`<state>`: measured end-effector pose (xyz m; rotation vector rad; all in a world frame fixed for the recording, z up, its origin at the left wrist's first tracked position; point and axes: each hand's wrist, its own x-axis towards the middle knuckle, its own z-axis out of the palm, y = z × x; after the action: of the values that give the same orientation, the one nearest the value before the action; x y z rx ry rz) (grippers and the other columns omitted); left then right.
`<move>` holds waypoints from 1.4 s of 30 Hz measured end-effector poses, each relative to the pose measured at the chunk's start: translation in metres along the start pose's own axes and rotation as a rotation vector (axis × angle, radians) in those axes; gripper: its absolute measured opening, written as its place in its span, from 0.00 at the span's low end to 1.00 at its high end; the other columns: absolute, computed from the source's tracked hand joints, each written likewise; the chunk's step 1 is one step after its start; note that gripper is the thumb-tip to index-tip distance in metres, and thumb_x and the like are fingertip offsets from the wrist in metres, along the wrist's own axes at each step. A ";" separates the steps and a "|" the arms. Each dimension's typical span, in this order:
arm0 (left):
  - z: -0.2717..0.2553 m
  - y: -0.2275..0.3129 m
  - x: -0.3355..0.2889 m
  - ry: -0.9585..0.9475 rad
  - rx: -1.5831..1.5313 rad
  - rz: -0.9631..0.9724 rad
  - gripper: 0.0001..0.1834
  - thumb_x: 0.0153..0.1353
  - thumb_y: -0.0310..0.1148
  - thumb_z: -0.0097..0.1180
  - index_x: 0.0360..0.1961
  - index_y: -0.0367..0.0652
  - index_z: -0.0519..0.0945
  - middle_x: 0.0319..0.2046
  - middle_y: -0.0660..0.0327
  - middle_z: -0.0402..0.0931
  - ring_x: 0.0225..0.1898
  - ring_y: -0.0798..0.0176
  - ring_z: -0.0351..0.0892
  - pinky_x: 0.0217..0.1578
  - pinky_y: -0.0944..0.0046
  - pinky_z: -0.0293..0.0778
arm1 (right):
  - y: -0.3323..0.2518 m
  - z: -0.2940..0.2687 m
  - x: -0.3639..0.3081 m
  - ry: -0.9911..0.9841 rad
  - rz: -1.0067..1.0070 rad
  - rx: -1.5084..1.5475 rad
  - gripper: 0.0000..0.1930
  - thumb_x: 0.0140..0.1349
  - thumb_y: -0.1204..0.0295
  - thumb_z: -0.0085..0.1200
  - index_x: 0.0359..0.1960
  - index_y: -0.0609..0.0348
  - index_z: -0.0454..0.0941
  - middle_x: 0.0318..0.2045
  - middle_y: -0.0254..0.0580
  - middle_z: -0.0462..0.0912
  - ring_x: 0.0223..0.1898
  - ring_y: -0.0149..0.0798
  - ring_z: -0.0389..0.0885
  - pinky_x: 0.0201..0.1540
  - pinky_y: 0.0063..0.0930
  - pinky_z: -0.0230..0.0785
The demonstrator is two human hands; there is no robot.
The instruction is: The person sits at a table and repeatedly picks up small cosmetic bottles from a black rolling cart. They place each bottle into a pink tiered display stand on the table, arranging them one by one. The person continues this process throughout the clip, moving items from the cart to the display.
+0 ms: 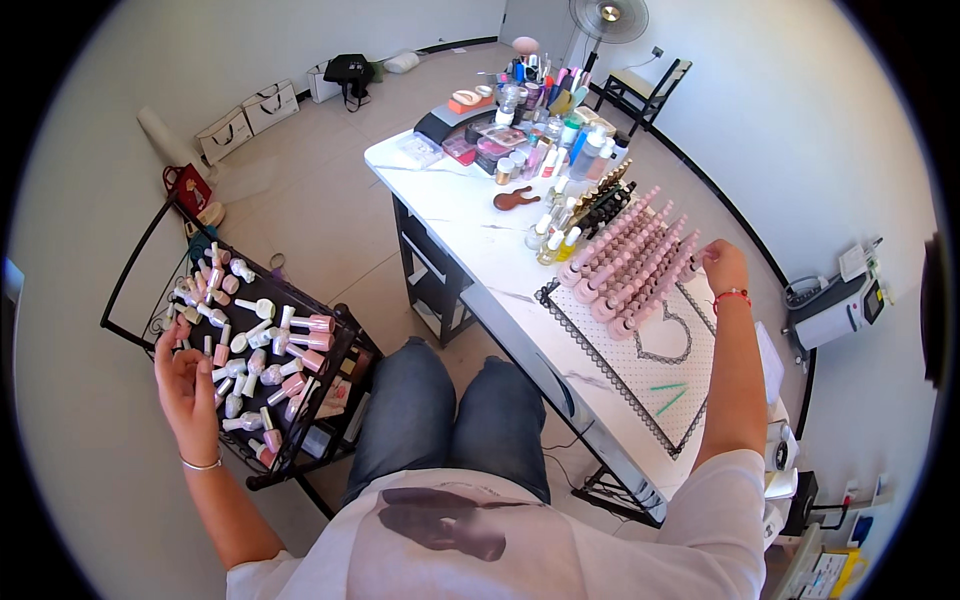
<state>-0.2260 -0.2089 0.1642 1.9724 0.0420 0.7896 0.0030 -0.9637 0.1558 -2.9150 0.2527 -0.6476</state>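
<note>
On the left, my left hand (183, 390) reaches over a black trolley (288, 470) strewn with nail polish bottles (262, 365) in white and pale pink, most of them lying on their sides. Its fingers are apart and bent among the bottles at the trolley's left side; no bottle shows clearly in its grasp. Across on the table, my right hand (725, 268) pinches a pink nail polish bottle (697, 264) at the right end of the pink bottle rows (625, 265). Those bottles stand upright in close rows; the fingers partly cover the pinched one.
The white table (420, 185) carries jars, brushes and bottles at its far end, and a brown guitar-shaped item (515, 198). A lace-edged mat (600, 370) with green sticks (670, 395) lies under the pink rows. A fan (608, 15) and chair (648, 92) stand behind.
</note>
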 end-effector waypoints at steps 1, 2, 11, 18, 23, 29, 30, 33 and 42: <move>0.003 0.001 0.001 0.002 -0.006 0.004 0.28 0.65 0.18 0.51 0.67 0.36 0.63 0.57 0.59 0.70 0.37 0.72 0.72 0.41 0.73 0.70 | 0.005 -0.001 0.000 -0.001 -0.009 -0.006 0.08 0.51 0.76 0.56 0.33 0.61 0.84 0.32 0.52 0.86 0.37 0.52 0.86 0.43 0.40 0.77; 0.004 0.002 0.001 0.004 -0.012 0.008 0.28 0.66 0.18 0.51 0.67 0.36 0.63 0.57 0.59 0.70 0.37 0.72 0.72 0.41 0.73 0.69 | 0.009 -0.001 0.001 -0.002 -0.018 -0.013 0.08 0.51 0.76 0.56 0.33 0.61 0.85 0.32 0.52 0.86 0.37 0.52 0.86 0.43 0.40 0.77; -0.003 -0.005 -0.001 -0.002 -0.006 -0.013 0.29 0.66 0.19 0.51 0.69 0.37 0.62 0.56 0.61 0.69 0.39 0.73 0.70 0.44 0.73 0.69 | 0.012 0.003 0.007 -0.002 -0.031 -0.039 0.08 0.52 0.74 0.58 0.34 0.59 0.85 0.32 0.52 0.86 0.37 0.53 0.86 0.43 0.42 0.77; -0.043 -0.034 0.021 0.086 -0.005 -0.091 0.26 0.66 0.20 0.54 0.65 0.39 0.66 0.53 0.60 0.75 0.40 0.74 0.73 0.42 0.73 0.71 | 0.024 -0.001 0.007 -0.006 -0.121 -0.120 0.10 0.55 0.69 0.60 0.37 0.59 0.84 0.34 0.55 0.85 0.39 0.58 0.84 0.43 0.46 0.75; -0.087 -0.074 0.042 0.112 0.208 -0.189 0.20 0.63 0.21 0.56 0.57 0.39 0.75 0.50 0.60 0.75 0.36 0.70 0.78 0.36 0.69 0.75 | 0.008 -0.013 0.001 0.063 -0.183 0.009 0.10 0.61 0.74 0.57 0.44 0.61 0.81 0.30 0.49 0.81 0.31 0.50 0.80 0.37 0.41 0.72; -0.145 -0.175 0.056 0.105 0.645 -0.297 0.17 0.56 0.24 0.60 0.48 0.40 0.81 0.44 0.56 0.81 0.35 0.61 0.82 0.39 0.62 0.77 | -0.064 -0.040 -0.015 0.115 -0.343 0.326 0.10 0.63 0.80 0.54 0.46 0.63 0.80 0.31 0.41 0.77 0.28 0.34 0.75 0.33 0.28 0.69; -0.142 -0.182 0.061 0.096 0.730 -0.322 0.14 0.55 0.28 0.60 0.44 0.40 0.84 0.40 0.53 0.84 0.37 0.55 0.84 0.42 0.58 0.78 | -0.076 -0.049 -0.021 0.111 -0.378 0.380 0.09 0.63 0.80 0.54 0.45 0.63 0.80 0.31 0.40 0.77 0.28 0.33 0.74 0.32 0.27 0.68; -0.148 -0.206 0.069 0.011 0.974 -0.463 0.13 0.56 0.31 0.59 0.42 0.42 0.85 0.43 0.50 0.84 0.42 0.50 0.85 0.45 0.54 0.79 | -0.124 -0.075 -0.039 0.027 -0.472 0.491 0.06 0.63 0.81 0.54 0.41 0.64 0.79 0.32 0.39 0.77 0.28 0.31 0.72 0.31 0.24 0.65; -0.130 -0.258 0.073 -0.246 1.348 -0.645 0.11 0.58 0.36 0.61 0.41 0.44 0.85 0.45 0.51 0.83 0.48 0.47 0.82 0.49 0.49 0.77 | -0.208 -0.125 -0.090 -0.101 -0.654 0.622 0.04 0.59 0.84 0.54 0.34 0.66 0.79 0.30 0.40 0.78 0.26 0.31 0.71 0.28 0.23 0.61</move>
<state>-0.1648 0.0526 0.0357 2.9702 1.2746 -0.0237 -0.1042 -0.7567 0.2678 -2.3643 -0.7971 -0.5183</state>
